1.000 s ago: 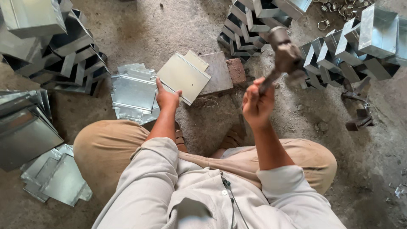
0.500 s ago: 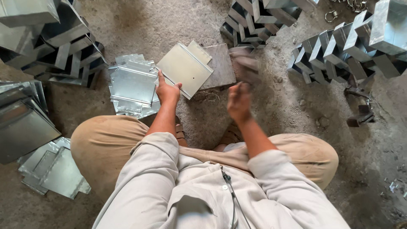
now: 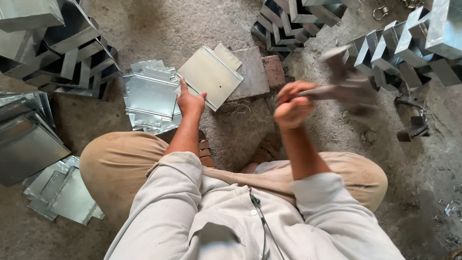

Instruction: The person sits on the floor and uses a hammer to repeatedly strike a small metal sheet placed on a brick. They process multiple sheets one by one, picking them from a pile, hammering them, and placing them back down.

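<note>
No packages, labels, signs or screens appear on this workshop floor; nothing in view carries print or a display.

A sheet-metal workshop: stacks of folded metal boxes [image 3: 62, 43] and flat cut sheets [image 3: 149, 94] are lying around a bare concrete floor [image 3: 163, 29].
</note>
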